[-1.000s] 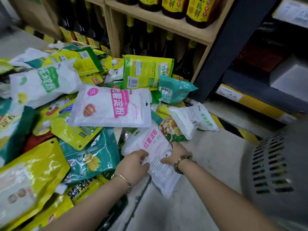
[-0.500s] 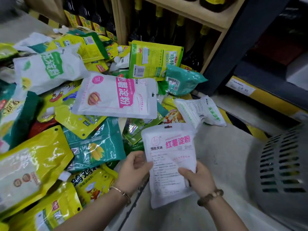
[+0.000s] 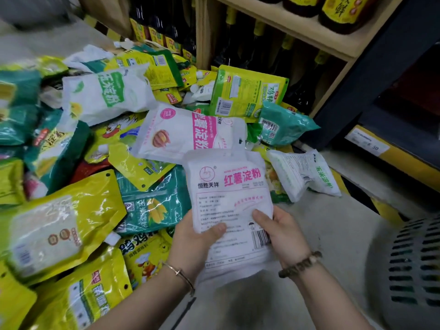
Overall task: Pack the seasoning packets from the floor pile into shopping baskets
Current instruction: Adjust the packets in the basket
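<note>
- While the floor pile, spread to the left of and beyond the hands, looks much as it did a second ago, one white starch packet has left its near edge.
- The left hand grips the packet's lower left edge, thumb across the printed face and fingers hidden behind. A second ago it was pressing down on the packet at floor level.
- Between the hands, the packet is now raised off the ground and turned with its print towards the camera. Its top edge overlaps the larger pink-and-white packet in view; whether they touch cannot be told.
- The right hand grips the lower right edge in the same way, thumb on the front just above the barcode.
- To the right of that hand, the grey slotted shopping basket stands on the floor, apart from the packet.
- The pick-up looks complete. What remains for this packet is the carry rightward into the basket, and nearly all of the pile is still unpacked.
</note>
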### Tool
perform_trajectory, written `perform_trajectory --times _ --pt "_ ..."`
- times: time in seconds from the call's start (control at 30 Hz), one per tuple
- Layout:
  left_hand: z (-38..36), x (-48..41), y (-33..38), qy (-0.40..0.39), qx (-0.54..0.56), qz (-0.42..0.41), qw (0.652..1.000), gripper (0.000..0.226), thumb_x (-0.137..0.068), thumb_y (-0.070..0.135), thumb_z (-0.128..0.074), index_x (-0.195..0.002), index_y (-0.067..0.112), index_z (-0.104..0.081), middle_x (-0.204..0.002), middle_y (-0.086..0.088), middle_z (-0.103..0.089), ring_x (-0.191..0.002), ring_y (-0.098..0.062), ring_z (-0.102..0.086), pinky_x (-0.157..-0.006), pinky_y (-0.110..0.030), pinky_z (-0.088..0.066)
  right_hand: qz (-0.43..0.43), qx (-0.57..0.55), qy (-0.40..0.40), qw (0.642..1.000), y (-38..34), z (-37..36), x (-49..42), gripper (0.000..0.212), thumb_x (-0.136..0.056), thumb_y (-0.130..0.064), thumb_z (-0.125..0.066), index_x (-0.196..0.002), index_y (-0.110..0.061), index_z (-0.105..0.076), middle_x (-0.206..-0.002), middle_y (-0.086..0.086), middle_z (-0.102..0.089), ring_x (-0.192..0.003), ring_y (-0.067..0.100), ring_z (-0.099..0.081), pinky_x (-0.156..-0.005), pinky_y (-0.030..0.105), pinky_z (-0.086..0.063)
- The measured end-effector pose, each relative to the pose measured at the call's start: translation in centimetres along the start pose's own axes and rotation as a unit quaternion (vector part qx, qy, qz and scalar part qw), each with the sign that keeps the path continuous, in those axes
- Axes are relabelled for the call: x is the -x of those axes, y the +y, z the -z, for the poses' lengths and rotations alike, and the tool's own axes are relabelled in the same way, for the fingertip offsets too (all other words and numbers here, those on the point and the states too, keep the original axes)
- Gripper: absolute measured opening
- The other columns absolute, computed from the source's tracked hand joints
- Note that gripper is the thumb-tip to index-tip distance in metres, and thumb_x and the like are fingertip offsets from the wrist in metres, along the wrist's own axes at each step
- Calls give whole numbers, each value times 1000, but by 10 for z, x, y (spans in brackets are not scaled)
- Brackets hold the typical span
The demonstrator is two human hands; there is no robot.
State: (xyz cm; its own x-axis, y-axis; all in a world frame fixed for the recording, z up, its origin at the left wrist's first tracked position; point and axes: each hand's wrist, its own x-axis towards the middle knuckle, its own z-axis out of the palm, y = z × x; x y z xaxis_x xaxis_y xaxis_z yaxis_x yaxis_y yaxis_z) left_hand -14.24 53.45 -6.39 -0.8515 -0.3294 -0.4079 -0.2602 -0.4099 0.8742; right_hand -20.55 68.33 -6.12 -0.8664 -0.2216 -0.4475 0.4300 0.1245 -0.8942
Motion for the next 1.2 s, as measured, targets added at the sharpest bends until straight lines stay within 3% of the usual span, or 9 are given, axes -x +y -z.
perform_trajectory --times 0.17,0.23,0.43,0.53,0.67,0.8,0.87,1.03,1.2 --pt "26 -2 14 99 29 -43 994 28 -80 -17 -56 -88 9 -63 -72 7 -73 -64 -7 -68 -56 -18 -53 100 148 20 984 -42 -32 -45 12 -90 -16 -60 -77 -16 -61 -78 1 -64 -71 11 -57 -66 25 -45" --pt "39 -5 14 141 28 -60 988 29 -80 -16 -57 -87 11 -64 -75 6 -73 -67 -9 -68 -59 -20 -55 160 215 39 963 -63 -45 -69 3 -90 -16 -60 -88 -15 -61 -88 -1 -62 -81 11 -56 -74 24 -43" --pt "55 -10 16 220 69 -81 970 31 -83 -14 -54 -90 14 -64 -77 8 -73 -69 -9 -68 -57 -19 -54 257 415 -12 873 -118 -102 -145 38 -91 -18 -58 -128 -12 -52 -129 4 -56 -116 18 -53 -95 28 -43" --pt "59 -12 16 236 60 -89 966 31 -83 -14 -55 -90 15 -64 -78 8 -73 -70 -9 -69 -58 -20 -55 208 539 -59 814 -123 -114 -177 55 -90 -35 -59 -136 -12 -42 -139 8 -48 -123 26 -48 -97 34 -42" --pt "61 -16 13 249 68 -77 963 29 -83 -13 -56 -90 14 -65 -80 6 -74 -74 -14 -69 -64 -25 -57 96 563 -88 816 -130 -110 -192 79 -78 -57 -64 -136 -9 -39 -135 9 -48 -118 26 -50 -94 34 -44" --pt "64 -23 13 262 73 -72 960 27 -83 -11 -57 -89 13 -65 -80 4 -73 -77 -21 -67 -67 -30 -58 14 647 -101 755 -131 -103 -180 92 -74 -64 -63 -137 -1 -36 -126 14 -49 -112 28 -51 -82 33 -42" --pt "62 -24 15 261 82 -68 959 26 -83 -11 -56 -91 12 -65 -82 2 -73 -80 -24 -67 -72 -36 -57 -20 632 -111 767 -118 -95 -174 94 -73 -64 -64 -138 -2 -36 -130 13 -48 -113 28 -51 -82 34 -43" --pt "59 -22 22 249 75 -73 963 24 -85 -7 -58 -90 15 -66 -84 5 -74 -80 -19 -69 -69 -31 -58 -10 419 -113 901 -81 -74 -154 52 -73 -43 -76 -111 -10 -61 -106 5 -66 -87 19 -62 -75 29 -50" --pt "59 -15 34 245 63 -81 964 13 -92 18 -55 -96 14 -67 -91 5 -72 -81 -15 -68 -72 -32 -58 -3 283 -87 955 -79 -46 -107 16 -86 -25 -67 -92 -10 -64 -94 10 -69 -70 17 -63 -69 28 -54"
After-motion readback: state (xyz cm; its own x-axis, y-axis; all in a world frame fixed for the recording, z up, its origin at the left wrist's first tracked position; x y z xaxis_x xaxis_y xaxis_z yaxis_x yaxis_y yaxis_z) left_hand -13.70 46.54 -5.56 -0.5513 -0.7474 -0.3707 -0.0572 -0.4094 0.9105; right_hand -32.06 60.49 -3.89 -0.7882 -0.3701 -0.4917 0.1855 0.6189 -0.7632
